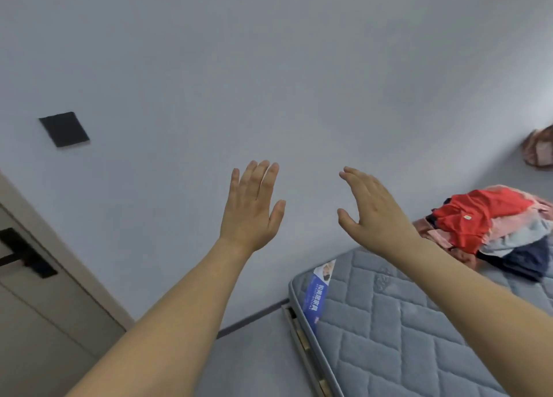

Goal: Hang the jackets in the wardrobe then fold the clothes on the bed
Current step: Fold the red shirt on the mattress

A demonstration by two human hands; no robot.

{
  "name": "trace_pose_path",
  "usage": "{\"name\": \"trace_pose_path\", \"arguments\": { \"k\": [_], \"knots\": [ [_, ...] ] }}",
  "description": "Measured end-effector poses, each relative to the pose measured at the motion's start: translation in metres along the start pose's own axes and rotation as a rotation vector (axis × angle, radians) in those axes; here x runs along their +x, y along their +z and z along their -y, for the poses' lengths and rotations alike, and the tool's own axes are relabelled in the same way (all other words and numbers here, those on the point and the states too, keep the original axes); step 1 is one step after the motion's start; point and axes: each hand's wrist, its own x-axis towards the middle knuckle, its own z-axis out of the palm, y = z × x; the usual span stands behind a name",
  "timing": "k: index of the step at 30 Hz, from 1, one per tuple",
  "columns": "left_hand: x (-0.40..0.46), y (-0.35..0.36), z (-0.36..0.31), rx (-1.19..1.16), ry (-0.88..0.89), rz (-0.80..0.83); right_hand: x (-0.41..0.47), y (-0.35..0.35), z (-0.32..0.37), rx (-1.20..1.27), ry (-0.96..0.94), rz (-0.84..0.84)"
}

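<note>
1. Reaching forward with both arms raised toward the bare wall (pixel 269 67); left hand (pixel 250 209) spread flat with fingers straight, right hand (pixel 372 214) relaxed with fingers slightly bent and thumb apart; both free, gripping nothing, set a little apart from each other with a gap between the thumbs.
2. Lying well to the right of the right hand and lower: pile of clothes (pixel 490 232) heaped on the bed (pixel 404 330), red garment on top, pale and dark pieces beneath; probably left heaped there to wait for folding.
3. Showing no wardrobe and no clearly identifiable jacket; pinkish fabric (pixel 538 149) at the far right edge, above the pile, too cropped to name.
4. Standing to the lower left of the left hand: door (pixel 36 313) with a dark handle (pixel 24 257); dark square plate (pixel 64 129) on the wall, up and left of the left hand.
5. Judging by the free hands and the untouched pile: likely an opening pose, neither hanging nor folding begun; next, likely turning right toward the bed.
</note>
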Motion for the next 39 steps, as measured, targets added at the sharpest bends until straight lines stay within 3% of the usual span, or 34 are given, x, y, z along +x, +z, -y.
{"name": "trace_pose_path", "arguments": {
  "k": [10,18,26,31,34,37,39],
  "knots": [
    [0.126,0.156,-0.142,-0.152,0.208,0.111,-0.040,-0.021,-0.214,-0.078,0.364,0.010],
    [0.197,0.304,-0.202,-0.209,0.331,0.318,-0.063,0.021,-0.368,-0.143,0.607,0.029],
    [0.252,0.569,-0.257,-0.269,0.338,0.527,-0.082,0.160,-0.566,-0.272,0.839,0.125],
    [0.239,0.752,-0.324,-0.216,0.504,0.705,-0.126,0.277,-0.704,-0.257,0.951,0.109],
    [0.244,0.834,-0.381,-0.352,0.583,0.675,-0.169,0.334,-0.780,-0.273,1.065,0.141],
    [0.260,0.903,-0.438,-0.548,0.516,0.714,-0.230,0.383,-0.820,-0.416,1.125,0.245],
    [0.250,0.958,-0.465,-0.491,0.508,0.800,-0.257,0.412,-0.837,-0.475,1.089,0.180]
  ]
}}
